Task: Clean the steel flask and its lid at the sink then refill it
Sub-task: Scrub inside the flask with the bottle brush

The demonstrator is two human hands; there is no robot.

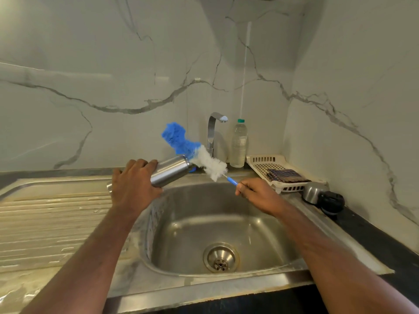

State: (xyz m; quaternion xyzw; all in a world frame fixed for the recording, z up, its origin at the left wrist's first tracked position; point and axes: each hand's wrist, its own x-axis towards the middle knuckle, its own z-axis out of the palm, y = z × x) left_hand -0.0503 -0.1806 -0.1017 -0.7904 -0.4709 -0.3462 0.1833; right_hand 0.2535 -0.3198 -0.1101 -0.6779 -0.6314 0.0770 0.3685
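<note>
Hands grip flask and brush; tap, bottle behind.

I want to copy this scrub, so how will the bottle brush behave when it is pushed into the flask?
The bottle brush has fluffy white and blue bristles, so its head would likely squash easily. The thin handle pinched by the right hand probably flexes. It looks light.

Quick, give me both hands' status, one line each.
Left hand: grips the steel flask, held on its side over the sink.
Right hand: pinches the handle of the bottle brush.
</note>
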